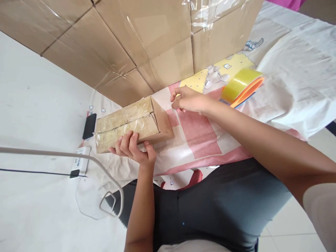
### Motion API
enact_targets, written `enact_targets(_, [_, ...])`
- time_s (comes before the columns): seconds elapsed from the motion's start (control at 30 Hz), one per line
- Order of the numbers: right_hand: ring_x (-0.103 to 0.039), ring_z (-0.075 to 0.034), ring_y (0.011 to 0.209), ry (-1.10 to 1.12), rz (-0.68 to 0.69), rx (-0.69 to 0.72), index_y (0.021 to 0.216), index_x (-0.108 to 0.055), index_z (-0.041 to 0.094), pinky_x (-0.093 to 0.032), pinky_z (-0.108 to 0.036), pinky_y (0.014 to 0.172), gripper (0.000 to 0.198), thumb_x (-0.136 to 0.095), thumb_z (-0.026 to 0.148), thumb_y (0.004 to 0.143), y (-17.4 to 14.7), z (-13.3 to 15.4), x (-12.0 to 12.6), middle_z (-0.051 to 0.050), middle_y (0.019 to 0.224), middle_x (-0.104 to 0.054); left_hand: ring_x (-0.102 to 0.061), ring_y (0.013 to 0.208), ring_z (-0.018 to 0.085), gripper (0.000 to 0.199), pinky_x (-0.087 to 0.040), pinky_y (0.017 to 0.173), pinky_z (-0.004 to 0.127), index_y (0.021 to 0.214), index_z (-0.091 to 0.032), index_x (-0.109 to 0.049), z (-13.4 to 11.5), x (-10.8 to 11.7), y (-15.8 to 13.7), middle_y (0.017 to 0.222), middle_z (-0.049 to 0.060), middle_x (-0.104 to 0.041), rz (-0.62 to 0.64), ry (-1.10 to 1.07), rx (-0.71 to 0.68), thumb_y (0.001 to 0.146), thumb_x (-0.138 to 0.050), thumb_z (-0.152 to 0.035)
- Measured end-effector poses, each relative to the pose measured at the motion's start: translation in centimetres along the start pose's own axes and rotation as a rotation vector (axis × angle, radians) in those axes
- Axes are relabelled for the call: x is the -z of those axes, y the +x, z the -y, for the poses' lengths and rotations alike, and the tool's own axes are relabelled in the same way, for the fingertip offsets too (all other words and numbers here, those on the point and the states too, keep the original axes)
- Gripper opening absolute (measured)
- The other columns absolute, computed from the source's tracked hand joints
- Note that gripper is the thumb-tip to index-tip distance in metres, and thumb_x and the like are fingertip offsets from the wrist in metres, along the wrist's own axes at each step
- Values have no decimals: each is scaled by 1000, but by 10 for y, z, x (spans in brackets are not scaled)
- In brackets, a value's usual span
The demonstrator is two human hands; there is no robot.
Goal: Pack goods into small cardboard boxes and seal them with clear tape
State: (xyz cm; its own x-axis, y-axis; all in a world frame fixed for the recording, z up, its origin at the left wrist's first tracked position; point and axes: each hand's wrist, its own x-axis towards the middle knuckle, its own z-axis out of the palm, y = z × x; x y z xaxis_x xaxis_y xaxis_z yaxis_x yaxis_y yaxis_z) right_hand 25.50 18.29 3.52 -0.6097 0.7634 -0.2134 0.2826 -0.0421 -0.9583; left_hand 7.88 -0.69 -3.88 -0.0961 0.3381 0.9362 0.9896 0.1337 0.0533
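Observation:
A small cardboard box (128, 120) lies on the patterned cloth, its top seam covered by shiny clear tape. My left hand (133, 148) grips its near long side, fingertips on the taped top and thumb lower down. To the right of the box, apart from it, my right hand (187, 99) is held with fingers curled and thumb drawn in. Whatever may be between those fingertips is too small to make out. Beyond my right forearm a wide roll of yellowish tape (241, 85) rests beside flat orange and blue edges.
Large cardboard boxes (157, 42), wrapped in clear tape, stand along the back. At the left, a white power strip (83, 159), a black object (89, 126) and a grey bent tube (105, 171) are near the white wall. A rumpled white sheet (301, 66) spreads to the right.

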Motion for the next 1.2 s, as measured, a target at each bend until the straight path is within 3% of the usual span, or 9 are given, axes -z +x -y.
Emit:
enact_targets(0.2, [-51, -15, 64, -11, 36, 233, 86, -41, 24, -35, -27, 56, 29, -55, 0, 80, -10, -15, -42, 3, 70, -57, -45, 135, 35, 42, -13, 124, 61, 122, -19, -59, -12, 3, 0, 124, 17, -61, 10, -34, 116, 84, -45, -32])
enact_targets(0.37, [-45, -14, 52, 269, 223, 42, 93, -36, 25, -32, -25, 51, 29, -48, 1, 81, -14, -16, -49, 5, 61, -57, -38, 137, 36, 45, -7, 123, 65, 122, -18, -54, -20, 5, -6, 125, 19, -57, 37, -20, 145, 81, -44, -32])
enact_targets(0.6, [-44, -12, 51, 444, 288, 62, 94, -36, 25, -34, -22, 51, 30, -50, 1, 80, -20, -23, -49, 6, 63, -60, -36, 140, 36, 47, -10, 123, 63, 124, -20, -51, -26, 6, -9, 128, 18, -54, -14, -12, 172, 79, -49, -32])
enact_targets(0.67, [-43, -12, 50, 432, 225, 45, 91, -37, 25, -32, -22, 50, 32, -51, 1, 75, -14, -22, -40, 5, 62, -59, -42, 136, 34, 43, -14, 123, 60, 124, -19, -55, -19, 4, -4, 126, 17, -59, -12, -13, 103, 83, -51, -33])
enact_targets(0.9, [-37, -11, 52, 489, -419, 55, 78, -29, 25, -27, -23, 50, 26, -42, 4, 84, 10, -18, -17, 5, 64, -42, -47, 130, 33, 39, -18, 121, 55, 121, -18, -59, -9, -1, 1, 123, 17, -63, -23, 15, 44, 87, -51, -35])
enact_targets(0.97, [-40, -11, 54, 469, -338, 87, 80, -28, 25, -31, -22, 51, 26, -47, 8, 85, 7, -22, -30, 5, 66, -43, -44, 133, 33, 41, -17, 122, 56, 122, -18, -57, -13, 1, 1, 123, 17, -62, -7, 10, 70, 86, -50, -36])
enact_targets(1.1, [-41, -12, 53, 421, 231, 110, 86, -37, 26, -32, -22, 50, 27, -57, 10, 78, 1, -23, -47, 6, 63, -48, -39, 137, 35, 49, -11, 124, 58, 125, -18, -53, -15, 5, 0, 126, 18, -57, 33, 16, 133, 83, -51, -44])
enact_targets(1.13, [-40, -12, 53, 418, 255, 103, 87, -38, 25, -31, -22, 49, 27, -56, 8, 77, 3, -21, -44, 6, 63, -50, -38, 137, 35, 50, -10, 124, 58, 125, -18, -53, -15, 6, 0, 126, 18, -56, 48, 18, 143, 83, -51, -44])
enact_targets(1.2, [-38, -11, 52, 427, 44, 103, 85, -38, 25, -29, -22, 49, 26, -52, 4, 76, 6, -15, -34, 6, 64, -49, -39, 135, 35, 47, -9, 124, 57, 123, -19, -53, -12, 7, 0, 126, 18, -56, 74, 18, 152, 84, -49, -44])
